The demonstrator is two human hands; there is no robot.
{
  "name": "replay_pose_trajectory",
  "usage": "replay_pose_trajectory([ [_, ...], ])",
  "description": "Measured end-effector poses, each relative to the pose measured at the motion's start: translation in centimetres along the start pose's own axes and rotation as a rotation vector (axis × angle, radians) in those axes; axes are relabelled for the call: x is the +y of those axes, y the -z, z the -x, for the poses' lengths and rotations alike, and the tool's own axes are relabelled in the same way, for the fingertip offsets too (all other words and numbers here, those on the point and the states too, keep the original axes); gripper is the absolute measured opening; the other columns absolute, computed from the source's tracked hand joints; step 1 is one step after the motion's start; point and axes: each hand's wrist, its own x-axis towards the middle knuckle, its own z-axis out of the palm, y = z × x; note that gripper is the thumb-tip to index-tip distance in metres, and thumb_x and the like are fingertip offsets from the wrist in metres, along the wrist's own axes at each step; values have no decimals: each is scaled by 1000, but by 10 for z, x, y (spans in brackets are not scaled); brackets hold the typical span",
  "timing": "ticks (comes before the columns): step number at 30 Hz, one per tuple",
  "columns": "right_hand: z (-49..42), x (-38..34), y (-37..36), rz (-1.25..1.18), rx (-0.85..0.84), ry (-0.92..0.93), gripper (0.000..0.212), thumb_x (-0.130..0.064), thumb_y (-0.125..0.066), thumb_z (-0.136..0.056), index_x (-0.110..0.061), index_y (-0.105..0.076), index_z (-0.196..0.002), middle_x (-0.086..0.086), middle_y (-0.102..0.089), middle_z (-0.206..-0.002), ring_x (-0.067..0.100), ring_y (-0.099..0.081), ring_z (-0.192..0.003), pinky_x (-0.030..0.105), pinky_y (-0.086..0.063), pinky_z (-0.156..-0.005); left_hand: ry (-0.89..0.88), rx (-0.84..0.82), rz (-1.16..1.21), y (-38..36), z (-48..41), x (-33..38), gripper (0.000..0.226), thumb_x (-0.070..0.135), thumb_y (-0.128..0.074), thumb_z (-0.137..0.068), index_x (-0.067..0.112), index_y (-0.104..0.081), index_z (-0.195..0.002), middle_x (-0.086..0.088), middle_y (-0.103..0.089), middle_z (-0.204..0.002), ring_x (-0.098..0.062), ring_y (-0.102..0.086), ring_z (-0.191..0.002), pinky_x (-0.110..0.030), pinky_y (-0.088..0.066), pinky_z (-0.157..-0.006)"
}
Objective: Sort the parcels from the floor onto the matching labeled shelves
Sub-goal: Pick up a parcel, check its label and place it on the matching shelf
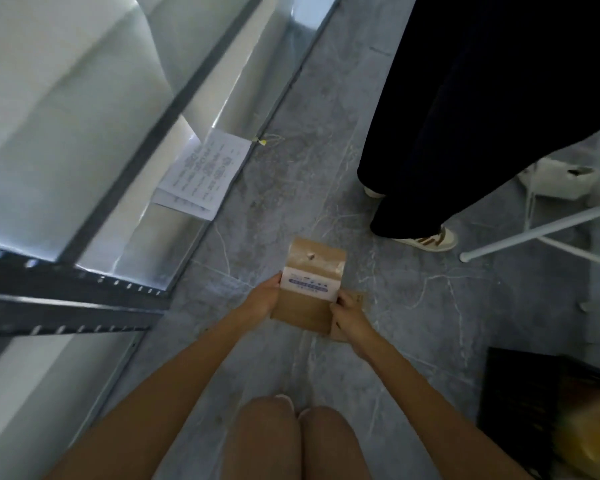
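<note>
A small brown cardboard parcel (pixel 309 306) with a white address label (pixel 309 285) on its top is held above the grey floor in front of me. My left hand (pixel 262 296) grips its left edge. My right hand (pixel 349 315) grips its right edge, thumb on top by the label. The metal shelf rack (pixel 94 216) runs along the left, with large white bags on its boards and a white paper label sheet (pixel 201 173) hanging from a shelf edge.
Another person in dark trousers and white-brown shoes (pixel 426 240) stands at the right on the grey marbled floor (pixel 291 168). A white stand's legs (pixel 534 233) reach in from the right. A dark crate (pixel 520 403) with something yellow sits at lower right.
</note>
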Motion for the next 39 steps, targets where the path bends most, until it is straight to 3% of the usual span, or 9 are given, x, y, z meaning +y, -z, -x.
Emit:
replay_pose_trajectory([
  [2, 65, -48, 17, -12, -22, 45, 44, -2, -36, -98, -12, -40, -141, 9, -48, -141, 26, -49, -123, 42, -41, -106, -31, 37, 2, 10, 68, 46, 37, 5, -40, -97, 10, -50, -133, -16, -56, -131, -26, -57, -112, -22, -49, -81],
  [4, 139, -98, 34, -15, -32, 118, 46, -6, -38, -99, -15, -36, -145, 3, -45, -142, 21, -44, -128, 35, -39, -107, -96, 31, -82, 20, 138, 93, 39, 7, -36, -99, 12, -47, -136, -14, -53, -136, -29, -52, -122, -29, -43, -98],
  [8, 269, -195, 64, -53, -18, 306, 46, -10, -40, -100, -15, -32, -144, -1, -47, -129, 10, -47, -111, 10, -44, -83, -259, 45, -143, 36, 271, 191, 41, 8, -35, -100, 12, -41, -141, -17, -50, -139, -31, -49, -126, -49, -38, -107],
  [13, 410, -317, 94, -134, -32, 534, 49, -9, -44, -98, -23, -29, -143, -20, -48, -115, -8, -50, -96, -2, -42, -69, -451, 148, -90, 57, 425, 312, 40, 10, -40, -98, 14, -45, -138, -12, -55, -135, -27, -52, -124, -45, -41, -106],
  [16, 461, -374, 104, -87, -20, 725, 50, -9, -45, -98, -30, -29, -140, -19, -49, -121, -11, -51, -103, 4, -45, -82, -592, 191, -35, 75, 477, 364, 40, 11, -43, -98, 11, -45, -138, -6, -56, -130, -20, -52, -121, -35, -41, -105],
  [20, 517, -423, 109, -95, -15, 876, 59, -9, -45, -98, -20, -19, -149, -2, -44, -139, 12, -45, -124, 19, -43, -101, -774, 279, -50, 87, 534, 409, 40, 15, -45, -97, 12, -45, -137, -2, -55, -132, -8, -49, -116, -17, -42, -93],
  [24, 555, -452, 107, -122, -15, 963, 60, -3, -43, -97, -17, -17, -150, 8, -39, -148, 23, -38, -134, 42, -33, -113, -876, 303, 36, 93, 580, 431, 40, 13, -47, -96, 12, -47, -136, 1, -54, -130, -9, -48, -118, -23, -38, -102],
  [33, 599, -479, 97, -115, -34, 1092, 59, -7, -44, -97, -27, -24, -149, -6, -53, -129, 11, -52, -115, 42, -44, -104, -945, 304, 192, 128, 619, 436, 39, 24, -60, -89, 19, -56, -127, -1, -62, -125, -14, -58, -114, -36, -47, -103],
  [39, 624, -472, 92, -120, -136, 1166, 58, -10, -45, -97, -28, -25, -148, 0, -51, -138, 11, -49, -123, 39, -42, -107, -1008, 277, 276, 133, 645, 414, 50, 34, -64, -80, 29, -53, -129, 5, -60, -127, -10, -55, -117, -21, -51, -87],
])
